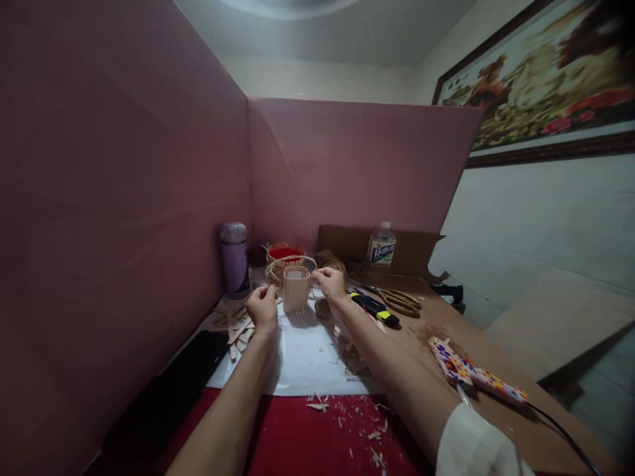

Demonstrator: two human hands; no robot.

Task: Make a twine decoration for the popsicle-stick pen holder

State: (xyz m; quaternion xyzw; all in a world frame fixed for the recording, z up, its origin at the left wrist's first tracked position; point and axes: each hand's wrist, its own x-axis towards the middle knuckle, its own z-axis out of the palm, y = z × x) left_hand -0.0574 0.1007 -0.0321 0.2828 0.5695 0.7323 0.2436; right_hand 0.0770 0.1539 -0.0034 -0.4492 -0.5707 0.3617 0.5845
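Observation:
A small cup built of upright wooden craft sticks (296, 295) stands on the white sheet between my hands. A pale length of twine (292, 258) arcs behind and above the cup's rim. My right hand (331, 284), on the right of the cup, is closed in a pinch on one end of the twine. On the cup's left, my left hand (262, 307) is also pinched, close to the twine's other side; its fingertips are small in view, but the strand appears to run into them. Both hands are slightly apart from the cup's wall.
Loose craft sticks (240, 334) lie left, by a purple bottle (235, 259) and a black object (171, 390). Behind is a red-lined basket (286, 252). To the right are a clear bottle (381, 246), a utility knife (374, 309), scissors (399, 301) and a flowered glue gun (473, 371).

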